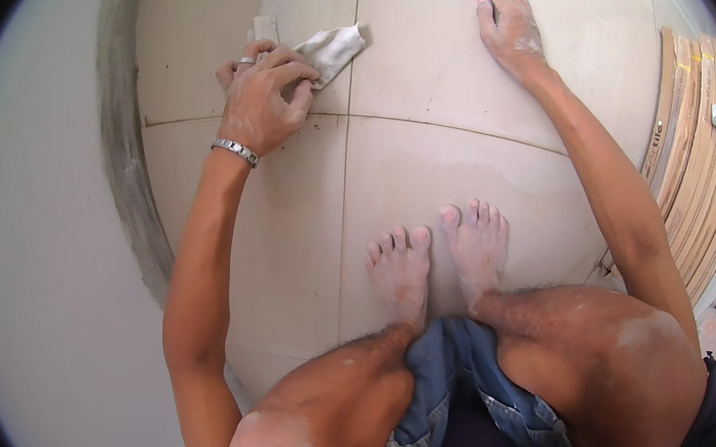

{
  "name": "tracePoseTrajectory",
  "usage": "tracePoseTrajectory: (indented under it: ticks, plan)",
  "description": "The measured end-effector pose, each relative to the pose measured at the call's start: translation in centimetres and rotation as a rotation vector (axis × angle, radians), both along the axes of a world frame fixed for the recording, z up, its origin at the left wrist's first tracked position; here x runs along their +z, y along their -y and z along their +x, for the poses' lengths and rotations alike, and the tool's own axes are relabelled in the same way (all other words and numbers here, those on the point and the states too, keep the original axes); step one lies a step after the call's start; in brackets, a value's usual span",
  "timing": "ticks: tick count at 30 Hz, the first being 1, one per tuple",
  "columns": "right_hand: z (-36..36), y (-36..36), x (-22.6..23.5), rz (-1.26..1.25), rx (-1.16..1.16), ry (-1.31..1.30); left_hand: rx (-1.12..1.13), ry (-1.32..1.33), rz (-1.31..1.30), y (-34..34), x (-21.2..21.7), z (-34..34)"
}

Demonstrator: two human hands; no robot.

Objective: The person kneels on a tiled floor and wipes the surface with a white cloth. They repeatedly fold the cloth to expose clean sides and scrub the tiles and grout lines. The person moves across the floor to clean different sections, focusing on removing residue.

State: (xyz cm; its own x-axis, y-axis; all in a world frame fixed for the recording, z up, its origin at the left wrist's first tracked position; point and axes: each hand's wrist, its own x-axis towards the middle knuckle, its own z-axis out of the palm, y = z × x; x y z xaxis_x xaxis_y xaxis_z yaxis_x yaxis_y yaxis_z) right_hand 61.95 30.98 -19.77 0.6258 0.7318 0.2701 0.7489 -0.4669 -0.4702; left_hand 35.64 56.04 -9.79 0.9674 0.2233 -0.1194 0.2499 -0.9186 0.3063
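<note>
Grey-dusted left hand (pixel 266 93) on white cloth (pixel 336 54)

Curled nearly closed, it grips the cloth, far left on the tiles (pixel 427 50). The cloth looks soft and light, probably best held by its bunched middle. Far right, the right hand (pixel 511 22) lies spread, holding nothing. Cartons (pixel 689 154) stand right.

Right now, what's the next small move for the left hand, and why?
Probably wipe the white cloth toward the body, over the joint crossing: the left hand has it pinched just beyond there, dark specks show beside the crossing, and the right hand is palm-down on the floor tile, seemingly bracing.
</note>
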Motion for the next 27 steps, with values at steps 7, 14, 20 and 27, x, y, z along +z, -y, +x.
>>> tracePoseTrajectory:
  ticks: [7, 14, 20, 27]
  plan:
    - [-3.0, -4.2, 3.9, 0.056, 0.419, -0.071, -0.061, 0.009, 0.025, -0.7, -1.8, -0.3]
    - [-8.3, -10.1, 5.4, -0.029, 0.818, 0.131, 0.268, 0.119, 0.117, -1.3, -1.4, -3.3]
    - [-10.6, -9.5, 5.6, -0.118, 0.926, -0.010, 0.462, 0.005, 0.138, -2.5, -0.9, -3.9]
    - [-11.0, -11.6, 7.1, -0.152, 0.964, -0.038, 0.531, 0.071, 0.062, -3.2, 0.3, -1.5]
